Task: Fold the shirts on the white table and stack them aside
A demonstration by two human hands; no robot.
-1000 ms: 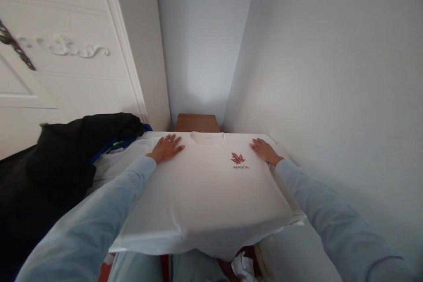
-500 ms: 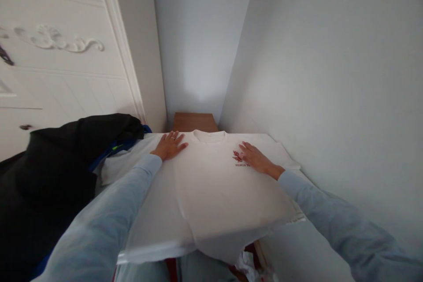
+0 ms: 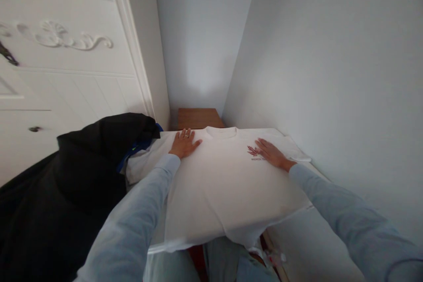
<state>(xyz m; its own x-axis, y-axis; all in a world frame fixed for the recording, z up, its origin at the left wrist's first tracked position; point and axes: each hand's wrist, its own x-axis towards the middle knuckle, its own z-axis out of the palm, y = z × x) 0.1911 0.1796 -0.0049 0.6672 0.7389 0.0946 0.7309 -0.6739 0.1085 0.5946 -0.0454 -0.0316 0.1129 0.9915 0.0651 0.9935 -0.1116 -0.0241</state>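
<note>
A white T-shirt (image 3: 201, 185) lies spread out before me, its collar at the far side and its front hem hanging over the near edge. A red leaf print with lettering under it (image 3: 254, 151) marks the chest on the right. My left hand (image 3: 185, 143), with a ring on one finger, rests flat on the shirt near the left shoulder, fingers stretched out. On the right, my right hand (image 3: 271, 154) lies on the fabric with its fingers extended, partly covering the print. Neither hand grips anything. Soft creases run down the shirt's lower front.
Dark clothing (image 3: 89, 176) is heaped at the left, with some blue fabric (image 3: 132, 153) beside it. A white cabinet (image 3: 76, 92) stands behind the heap. The grey wall (image 3: 330, 75) runs close along the right. Beyond the collar is a brown wooden surface (image 3: 200, 117).
Both hands and the shirt now appear farther right, though the whole view has shifted too. The crease down the shirt's front has changed shape. Both hands still lie flat.
</note>
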